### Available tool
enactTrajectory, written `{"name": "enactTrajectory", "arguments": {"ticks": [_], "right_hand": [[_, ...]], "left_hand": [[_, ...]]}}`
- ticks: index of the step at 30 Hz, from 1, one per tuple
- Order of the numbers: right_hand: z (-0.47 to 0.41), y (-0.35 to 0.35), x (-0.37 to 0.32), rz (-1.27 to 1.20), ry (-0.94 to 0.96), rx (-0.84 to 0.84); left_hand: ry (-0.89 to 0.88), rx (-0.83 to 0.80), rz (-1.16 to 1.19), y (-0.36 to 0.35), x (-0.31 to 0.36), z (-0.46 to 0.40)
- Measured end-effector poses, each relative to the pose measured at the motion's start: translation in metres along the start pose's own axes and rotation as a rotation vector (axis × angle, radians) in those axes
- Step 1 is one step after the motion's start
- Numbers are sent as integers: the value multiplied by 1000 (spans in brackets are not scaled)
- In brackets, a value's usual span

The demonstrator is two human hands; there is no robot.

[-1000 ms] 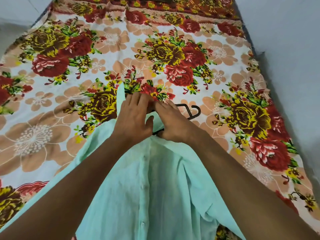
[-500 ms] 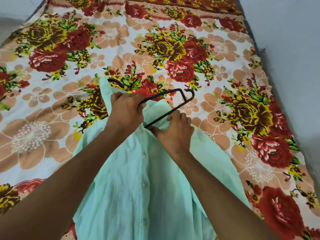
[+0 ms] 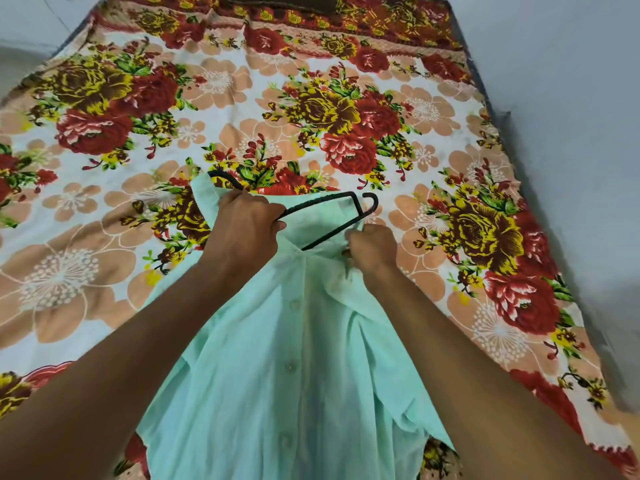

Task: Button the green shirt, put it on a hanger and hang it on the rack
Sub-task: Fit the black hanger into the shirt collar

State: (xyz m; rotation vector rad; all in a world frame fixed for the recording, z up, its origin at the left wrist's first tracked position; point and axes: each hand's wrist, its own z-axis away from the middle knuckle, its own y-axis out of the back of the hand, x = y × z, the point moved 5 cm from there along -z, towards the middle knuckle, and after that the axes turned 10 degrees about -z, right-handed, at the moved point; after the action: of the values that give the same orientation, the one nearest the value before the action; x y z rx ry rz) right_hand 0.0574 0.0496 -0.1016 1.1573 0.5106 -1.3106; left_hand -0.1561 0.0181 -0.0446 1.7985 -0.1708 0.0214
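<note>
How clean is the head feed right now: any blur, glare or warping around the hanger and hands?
Head view: light is soft and even, with no glare on the shirt; the hanger and both hands, left and right, look fairly sharp; the wide lens bends the bed's edges; the right border is smeared.

One green shirt (image 3: 277, 375) lies on one floral bedsheet (image 3: 242, 109); three buttons show down its front placket. One black hanger (image 3: 325, 211) sits at the collar. Two hands are in view: one left hand (image 3: 242, 230) and one right hand (image 3: 372, 249), each on its own bare forearm, two forearms in all
</note>
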Motion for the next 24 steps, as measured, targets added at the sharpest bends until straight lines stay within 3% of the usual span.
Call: {"name": "enactTrajectory", "arguments": {"ticks": [3,8,14,20,24], "right_hand": [[-6,6,-4,-289,-87,-42],[-7,27,-2,-429,-75,47],[-4,50,-6,-86,178,138],[-4,59,-1,-352,-28,101],[4,66,-25,-189,218,110]], "left_hand": [[-37,-31,-66,5,7,-2],[-36,-174,-214,3,11,-10],[-23,-268,-318,3,19,-13],[-84,-276,-380,0,31,-10],[-184,-297,-397,-6,42,-4]]}}
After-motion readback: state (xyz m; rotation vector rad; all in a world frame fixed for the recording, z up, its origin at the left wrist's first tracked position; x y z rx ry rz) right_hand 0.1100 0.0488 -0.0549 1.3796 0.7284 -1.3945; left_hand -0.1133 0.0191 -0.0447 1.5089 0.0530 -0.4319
